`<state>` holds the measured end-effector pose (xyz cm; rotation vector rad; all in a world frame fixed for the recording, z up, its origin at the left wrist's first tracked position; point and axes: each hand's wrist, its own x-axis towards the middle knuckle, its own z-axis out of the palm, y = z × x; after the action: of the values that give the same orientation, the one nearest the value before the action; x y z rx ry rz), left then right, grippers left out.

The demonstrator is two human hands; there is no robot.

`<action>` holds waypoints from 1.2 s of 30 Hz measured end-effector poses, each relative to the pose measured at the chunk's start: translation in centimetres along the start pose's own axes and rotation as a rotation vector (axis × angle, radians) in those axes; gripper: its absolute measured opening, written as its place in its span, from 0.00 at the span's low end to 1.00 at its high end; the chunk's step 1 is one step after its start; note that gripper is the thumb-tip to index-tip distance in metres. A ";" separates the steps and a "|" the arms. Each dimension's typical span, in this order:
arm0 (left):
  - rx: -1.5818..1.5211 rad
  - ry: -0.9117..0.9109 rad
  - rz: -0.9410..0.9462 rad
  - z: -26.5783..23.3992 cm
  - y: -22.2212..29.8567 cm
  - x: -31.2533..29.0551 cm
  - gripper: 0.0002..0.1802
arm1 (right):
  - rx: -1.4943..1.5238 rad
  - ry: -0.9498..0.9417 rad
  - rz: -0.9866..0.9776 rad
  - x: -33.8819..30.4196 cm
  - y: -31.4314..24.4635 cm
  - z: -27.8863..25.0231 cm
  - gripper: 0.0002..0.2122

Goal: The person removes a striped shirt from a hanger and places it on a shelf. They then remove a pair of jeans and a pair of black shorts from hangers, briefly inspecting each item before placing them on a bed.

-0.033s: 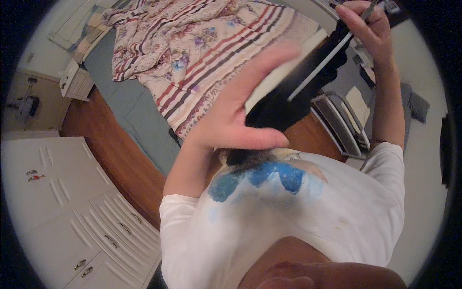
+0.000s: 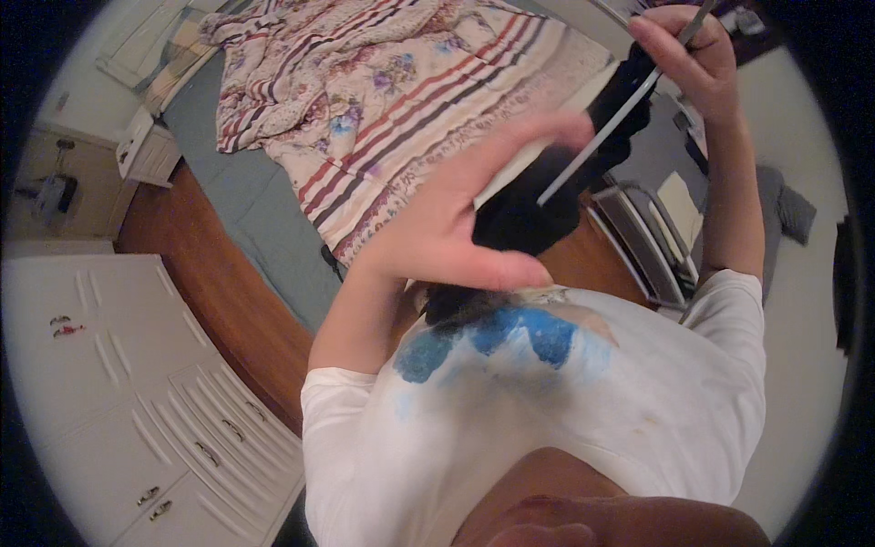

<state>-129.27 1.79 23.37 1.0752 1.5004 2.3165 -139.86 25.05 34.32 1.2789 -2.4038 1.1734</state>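
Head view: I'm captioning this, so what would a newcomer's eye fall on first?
Probably the left hand, spread wide near the centre beside some black material. Next, the right hand at upper right, gripping a thin pale rod that slants across the black. Beyond, a flowered, striped blanket fills the upper middle.

Left hand (image 2: 428, 223) mid-view, splayed: thumb (image 2: 501, 267) pointing right, fingers (image 2: 510, 150) reaching up and right, wide gap between. Left forearm (image 2: 355, 319) angles up from its sleeve. Right hand (image 2: 688, 59) raised upper right, fingers curled, thumb angled up-left; right forearm (image 2: 732, 201) near vertical.
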 end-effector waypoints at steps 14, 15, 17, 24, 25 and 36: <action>1.091 0.609 -0.154 -5.8 -7.2 8.5 0.19 | 0.170 -0.224 -0.261 13.2 27.2 2.6 0.18; 1.130 0.666 -0.175 -6.1 -8.1 8.1 0.20 | 0.227 -0.202 -0.314 13.7 28.1 3.6 0.21; 1.182 0.697 -0.155 -6.0 -9.5 7.5 0.18 | 0.245 -0.267 -0.333 14.6 30.6 5.4 0.18; 1.243 0.683 -0.277 -3.0 -10.2 4.5 0.19 | 1.390 0.322 0.626 19.2 42.5 5.2 0.18; 1.192 0.758 -0.310 -3.1 -10.7 3.4 0.19 | 1.642 0.380 0.727 19.3 43.8 5.3 0.18; 0.713 1.523 -0.193 -4.4 -8.6 0.6 0.11 | -0.392 -0.249 0.371 22.4 46.0 17.1 0.40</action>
<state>-134.55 2.97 15.35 -1.2095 2.7071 2.3923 -185.46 13.61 7.78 0.9276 -2.9524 0.5802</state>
